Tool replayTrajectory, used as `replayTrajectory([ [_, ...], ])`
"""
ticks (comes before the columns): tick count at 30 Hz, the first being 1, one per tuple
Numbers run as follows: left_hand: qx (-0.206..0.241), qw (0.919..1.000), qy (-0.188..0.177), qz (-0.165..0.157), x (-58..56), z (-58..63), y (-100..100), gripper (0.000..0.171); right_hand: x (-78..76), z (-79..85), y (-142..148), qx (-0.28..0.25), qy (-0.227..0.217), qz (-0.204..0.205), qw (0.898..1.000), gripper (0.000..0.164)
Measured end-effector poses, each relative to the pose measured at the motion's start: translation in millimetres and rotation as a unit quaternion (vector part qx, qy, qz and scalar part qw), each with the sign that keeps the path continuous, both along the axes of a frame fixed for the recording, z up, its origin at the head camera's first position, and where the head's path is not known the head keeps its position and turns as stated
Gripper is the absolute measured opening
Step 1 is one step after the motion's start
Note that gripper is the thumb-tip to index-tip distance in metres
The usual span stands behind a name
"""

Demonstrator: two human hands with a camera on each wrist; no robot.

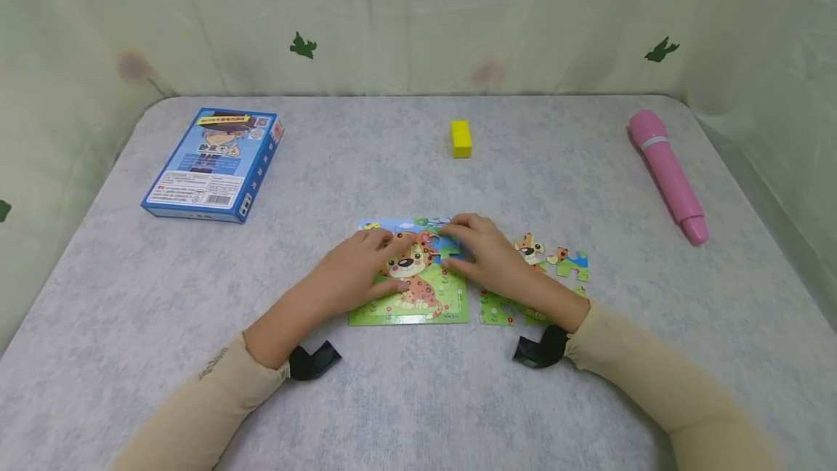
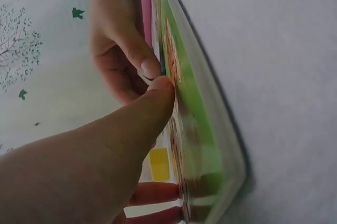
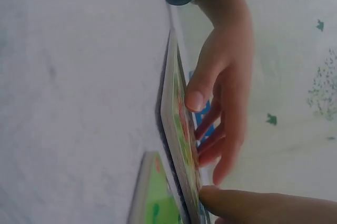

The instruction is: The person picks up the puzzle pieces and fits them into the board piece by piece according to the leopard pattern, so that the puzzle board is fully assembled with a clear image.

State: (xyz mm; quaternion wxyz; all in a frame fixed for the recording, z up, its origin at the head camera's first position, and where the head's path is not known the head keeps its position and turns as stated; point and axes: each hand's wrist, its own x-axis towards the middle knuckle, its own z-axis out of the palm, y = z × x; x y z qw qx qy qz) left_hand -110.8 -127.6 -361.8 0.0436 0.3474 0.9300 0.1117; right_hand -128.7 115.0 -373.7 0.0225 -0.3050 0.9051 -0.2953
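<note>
Fingers first: those of the left hand (image 1: 353,271) lie spread on the one puzzle board (image 1: 454,304), thumb well apart from the rest, gripping nothing that I can make out. The right hand (image 1: 490,253) arches over the board's upper right part, index finger and thumb parted on either side of a blue patch; from my end I cannot tell whether they pinch a piece there. The board lies flat on the table (image 1: 392,413), between and beneath both hands, its picture one spotted leopard cub on green. Just right of it I have loose puzzle pieces (image 1: 528,249), partly under the right forearm, so I won't commit to an exact count. Farther off I count one blue box (image 1: 203,166) at far left, one yellow block (image 1: 461,139) near the middle of the back, and one pink stick (image 1: 670,173) with a single pale band at far right. My head feed also gives me two beige sleeves (image 1: 196,398) and two black straps (image 1: 314,360), one per wrist.
</note>
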Motion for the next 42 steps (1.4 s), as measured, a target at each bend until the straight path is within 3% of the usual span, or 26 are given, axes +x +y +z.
replayTrajectory([
  [9,-0.082,0.9935,0.077,-0.020,1.1,6.0,13.8,0.061,-5.1,0.6,-8.7,0.048,0.034,0.013,0.998,0.045],
  [16,-0.104,0.9887,0.106,-0.020,2.6,8.5,15.5,0.057,-6.3,10.8,-9.2,0.106,-0.025,0.019,0.994,0.053],
  [18,-0.104,0.9888,0.105,-0.019,1.8,6.6,14.6,0.058,-7.6,11.1,-6.4,0.101,-0.047,0.032,0.993,0.057],
  [21,-0.085,0.9932,0.078,-0.015,-1.2,2.9,9.5,0.063,-8.3,11.7,1.8,0.054,-0.082,0.047,0.994,0.062],
  [25,-0.020,0.9997,0.005,-0.013,-5.0,1.0,-5.0,0.070,-4.6,16.8,16.2,-0.032,-0.100,0.049,0.993,0.066],
  [30,0.041,0.9973,-0.060,0.002,-2.7,-0.4,-25.7,0.076,6.6,23.2,37.1,-0.076,-0.089,0.019,0.993,0.069],
  [35,0.047,0.9944,-0.083,0.045,3.5,-2.2,-43.4,0.087,16.0,18.2,58.9,-0.085,-0.087,0.001,0.993,0.069],
  [42,0.058,0.9925,-0.090,0.060,11.3,-7.7,-58.5,0.093,22.7,6.5,76.3,-0.078,-0.119,-0.005,0.990,0.067],
])
